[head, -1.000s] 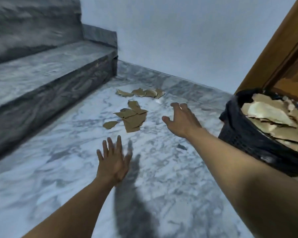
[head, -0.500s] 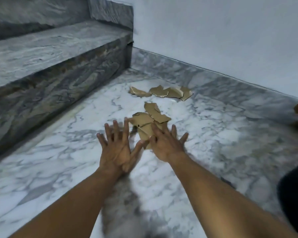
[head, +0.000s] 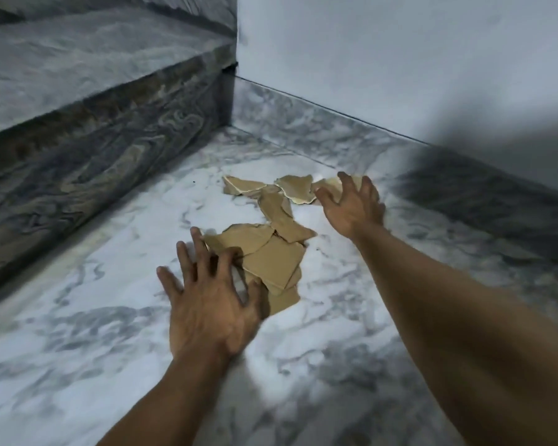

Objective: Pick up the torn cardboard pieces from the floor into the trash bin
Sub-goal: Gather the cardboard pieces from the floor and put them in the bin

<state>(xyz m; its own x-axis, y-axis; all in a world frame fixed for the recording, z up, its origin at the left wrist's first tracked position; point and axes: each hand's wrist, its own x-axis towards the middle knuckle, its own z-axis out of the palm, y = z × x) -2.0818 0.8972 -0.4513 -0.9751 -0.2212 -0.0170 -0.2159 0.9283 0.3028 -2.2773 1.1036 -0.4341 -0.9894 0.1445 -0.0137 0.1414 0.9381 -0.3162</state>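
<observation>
Torn cardboard pieces [head: 273, 259] lie overlapping on the marble floor [head: 78, 317] near the step [head: 94, 130]. The left hand [head: 211, 304] is spread open at the near pile's edge and the right hand [head: 351, 207] is splayed over the far pieces; neither holds anything. The pieces look light, thin and flat, so they are probably best raked together and pinched at their edges.
</observation>
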